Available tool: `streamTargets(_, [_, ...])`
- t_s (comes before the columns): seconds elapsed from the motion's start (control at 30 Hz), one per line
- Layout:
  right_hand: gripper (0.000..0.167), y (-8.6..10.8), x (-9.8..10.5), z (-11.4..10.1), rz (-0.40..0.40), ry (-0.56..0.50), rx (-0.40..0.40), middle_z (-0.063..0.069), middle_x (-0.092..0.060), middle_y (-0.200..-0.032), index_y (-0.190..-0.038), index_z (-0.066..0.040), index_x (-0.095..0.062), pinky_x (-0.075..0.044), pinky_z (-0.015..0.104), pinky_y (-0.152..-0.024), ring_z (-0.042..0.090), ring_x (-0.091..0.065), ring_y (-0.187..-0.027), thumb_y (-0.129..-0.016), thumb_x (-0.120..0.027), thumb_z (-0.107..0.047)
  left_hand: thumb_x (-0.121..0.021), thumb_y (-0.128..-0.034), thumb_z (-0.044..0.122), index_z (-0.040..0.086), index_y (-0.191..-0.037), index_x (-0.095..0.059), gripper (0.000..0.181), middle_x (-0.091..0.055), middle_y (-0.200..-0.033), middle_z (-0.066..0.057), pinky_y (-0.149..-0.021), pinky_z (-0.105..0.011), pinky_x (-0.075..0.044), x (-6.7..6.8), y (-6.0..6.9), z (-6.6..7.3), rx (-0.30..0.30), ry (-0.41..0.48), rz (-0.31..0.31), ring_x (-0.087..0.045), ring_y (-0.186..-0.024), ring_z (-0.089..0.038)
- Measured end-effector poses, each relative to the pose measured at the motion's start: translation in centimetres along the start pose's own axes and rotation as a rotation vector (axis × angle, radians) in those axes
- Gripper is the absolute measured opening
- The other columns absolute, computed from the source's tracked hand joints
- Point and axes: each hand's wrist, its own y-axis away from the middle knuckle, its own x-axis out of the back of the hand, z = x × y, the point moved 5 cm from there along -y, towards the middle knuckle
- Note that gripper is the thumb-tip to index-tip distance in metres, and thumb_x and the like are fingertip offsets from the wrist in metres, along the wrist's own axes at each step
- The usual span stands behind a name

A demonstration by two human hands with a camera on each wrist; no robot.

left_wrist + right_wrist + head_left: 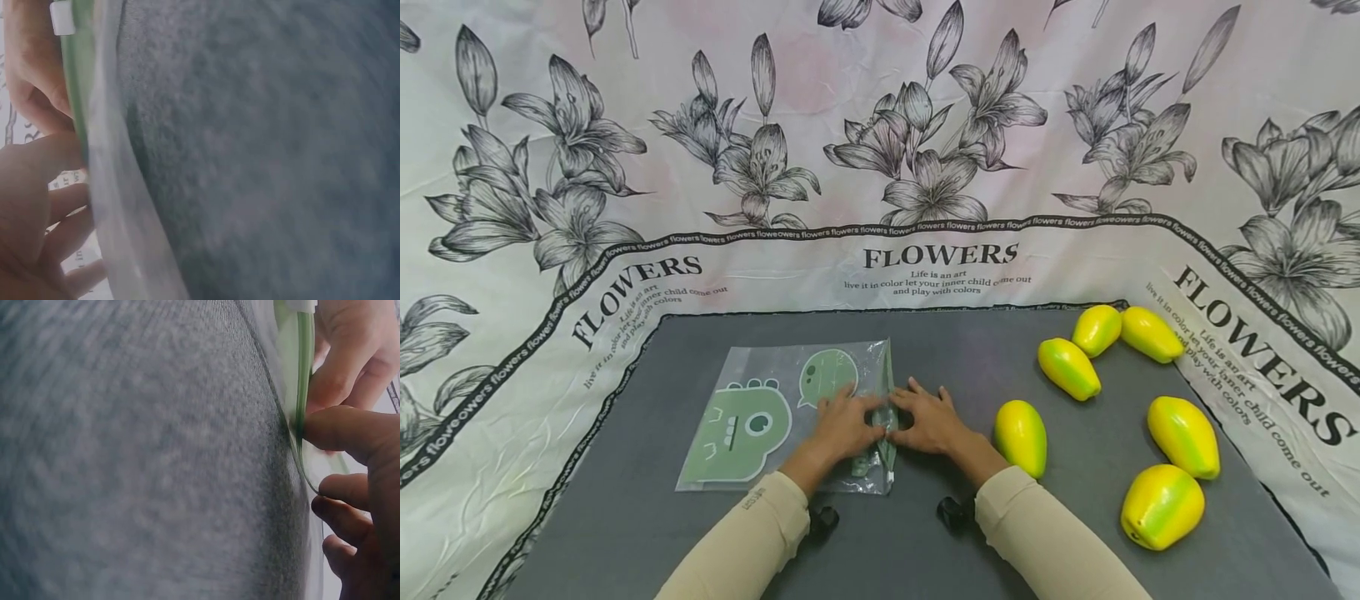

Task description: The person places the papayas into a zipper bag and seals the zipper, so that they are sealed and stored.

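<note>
A clear zip bag point(805, 425) printed with a green cartoon creature lies flat on the grey cloth, its zip edge on the right. My left hand point(844, 427) lies over the bag's right part and pinches one side of that edge. From the right, my right hand point(929, 422) pinches the facing side between thumb and fingers. Both thumbs meet near the green zip strip point(304, 375). A white slider point(62, 17) sits at the strip's near end. The bag's mouth stands slightly raised between the hands; its inside is hidden.
Several yellow-green mango-like fruits lie to the right, the closest fruit point(1021, 438) beside my right forearm. Another fruit point(1162, 507) lies near the front right. The grey cloth point(625, 517) ends at a flower-printed curtain point(940, 275) behind.
</note>
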Motion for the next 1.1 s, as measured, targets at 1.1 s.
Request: streamTargets(1.1, [0.068, 0.4, 0.1, 0.0, 0.007, -0.031, -0.033, 0.002, -0.046, -0.144, -0.144, -0.02, -0.049, -0.011, 0.069, -0.102, 0.027, -0.027, -0.14, -0.083, -0.07, -0.044, -0.069, -0.0835, 0.034, 0.018, -0.124, -0.068, 0.044, -0.063, -0.123, -0.004, -0.098, -0.064, -0.028, 1.3, 0.3, 0.5, 0.017, -0.066, 0.014, -0.037, -0.134, -0.031])
